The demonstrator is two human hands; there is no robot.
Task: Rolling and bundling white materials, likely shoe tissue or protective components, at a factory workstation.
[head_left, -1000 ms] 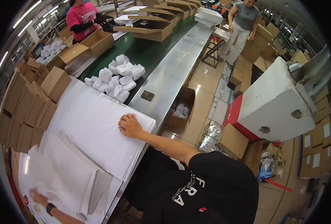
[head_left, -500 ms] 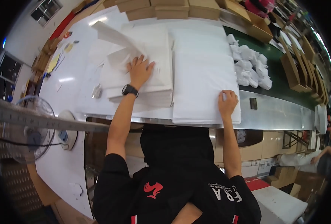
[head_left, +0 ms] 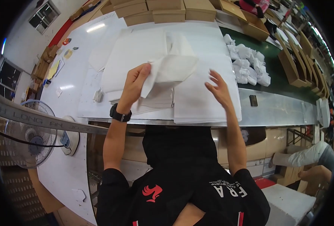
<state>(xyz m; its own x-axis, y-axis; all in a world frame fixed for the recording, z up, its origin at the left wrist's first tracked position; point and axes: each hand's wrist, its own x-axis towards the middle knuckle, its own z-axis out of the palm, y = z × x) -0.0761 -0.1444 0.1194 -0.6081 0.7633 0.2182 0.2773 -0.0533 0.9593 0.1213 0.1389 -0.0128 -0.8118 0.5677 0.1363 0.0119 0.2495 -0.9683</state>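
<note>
My left hand (head_left: 134,83), with a black watch on its wrist, pinches a white tissue paper sheet (head_left: 169,71) and lifts it off the stack of white sheets (head_left: 136,52) on the white worktable (head_left: 80,75). The lifted sheet droops folded in the air between my hands. My right hand (head_left: 219,89) hovers with spread fingers over a second flat pile of white paper (head_left: 199,103) near the table's front edge, close to the lifted sheet's right side.
Crumpled white paper wads (head_left: 248,64) lie on a green conveyor belt (head_left: 283,81) to the right. Brown cardboard boxes (head_left: 163,9) line the far edge. A standing fan (head_left: 31,139) is at my left. Another person (head_left: 306,158) bends low at right.
The view has swung from the conveyor side to straight over the table. My left hand, flat on the stack before, has picked up a sheet; my right hand has lifted off the pile.
</note>
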